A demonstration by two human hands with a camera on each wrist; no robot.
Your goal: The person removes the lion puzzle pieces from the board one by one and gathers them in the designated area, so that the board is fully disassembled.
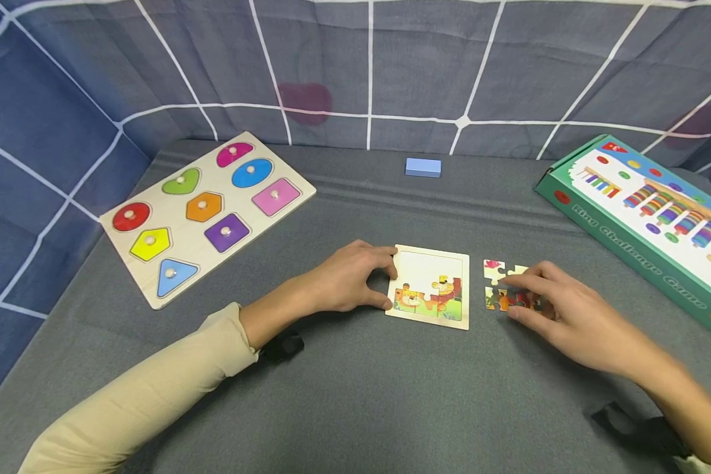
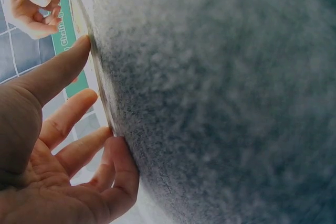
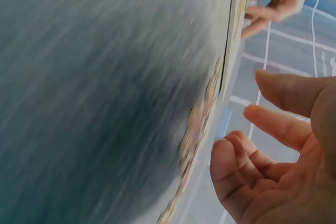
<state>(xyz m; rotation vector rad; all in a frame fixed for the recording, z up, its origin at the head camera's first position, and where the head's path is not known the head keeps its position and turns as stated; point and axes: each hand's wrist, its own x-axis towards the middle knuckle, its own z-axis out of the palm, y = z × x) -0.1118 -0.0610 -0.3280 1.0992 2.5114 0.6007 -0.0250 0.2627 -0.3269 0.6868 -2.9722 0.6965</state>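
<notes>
A small square wooden jigsaw tray (image 1: 429,260) lies on the grey cloth, with joined picture pieces (image 1: 432,299) along its lower part and bare wood above. My left hand (image 1: 355,276) touches the tray's left edge, thumb near the lower corner and a fingertip near the upper one. Right of the tray is a group of loose jigsaw pieces (image 1: 494,268). Above them hovers my right hand (image 1: 569,319), thumb and fingers apart, partly hiding the pieces. In the right wrist view no piece shows between the right fingers (image 3: 281,129).
A wooden shape board (image 1: 178,250) with coloured knobbed shapes lies at the left. A small blue block (image 1: 423,167) sits at the back, near the checked cloth (image 1: 332,59). The green Ring Challenge Game box (image 1: 634,257) stands on the right.
</notes>
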